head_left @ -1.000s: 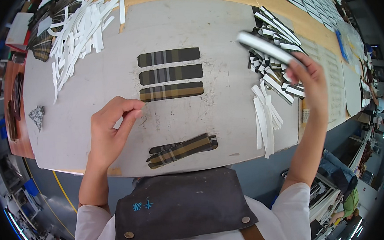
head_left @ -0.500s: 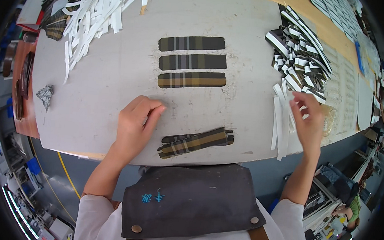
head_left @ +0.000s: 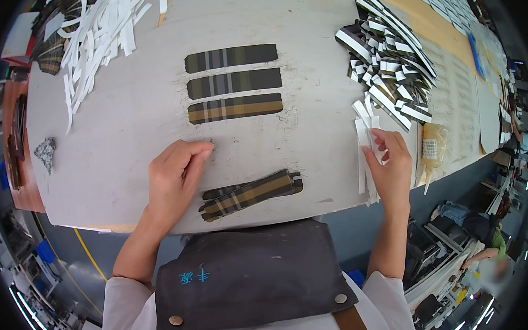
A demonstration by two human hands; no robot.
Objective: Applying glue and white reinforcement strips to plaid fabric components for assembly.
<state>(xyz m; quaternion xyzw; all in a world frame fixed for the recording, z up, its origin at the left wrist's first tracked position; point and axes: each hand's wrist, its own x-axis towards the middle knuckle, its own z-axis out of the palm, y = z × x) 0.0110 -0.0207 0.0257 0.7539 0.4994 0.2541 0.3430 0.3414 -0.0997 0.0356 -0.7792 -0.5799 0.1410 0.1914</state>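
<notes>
My left hand [head_left: 173,174] hovers over the near left part of the work surface, thumb and forefinger pinched together. What the pinch holds, if anything, is too small to make out. My right hand [head_left: 392,170] is at a bunch of narrow white strips [head_left: 361,165]. Its thumb and forefinger are apart over the strips, the other fingers curled. Between the hands lie crossed plaid fabric strips [head_left: 251,194], one on top of another. Farther off, three plaid strips lie in parallel: an upper one [head_left: 231,58], a middle one [head_left: 234,83] and a lower brown-banded one [head_left: 236,107].
A heap of white-and-dark strips [head_left: 391,58] lies at the far right, beside a yellowish bottle [head_left: 432,148]. Loose white strips [head_left: 105,40] are piled far left. A crumpled grey scrap [head_left: 45,151] sits near the left edge. The board's front edge [head_left: 91,226] runs before me.
The whole view has shifted, moving the table things left. My right hand has come closer to the white strips, and the bottle beside it is uncovered. The left hand stays pinched.
</notes>
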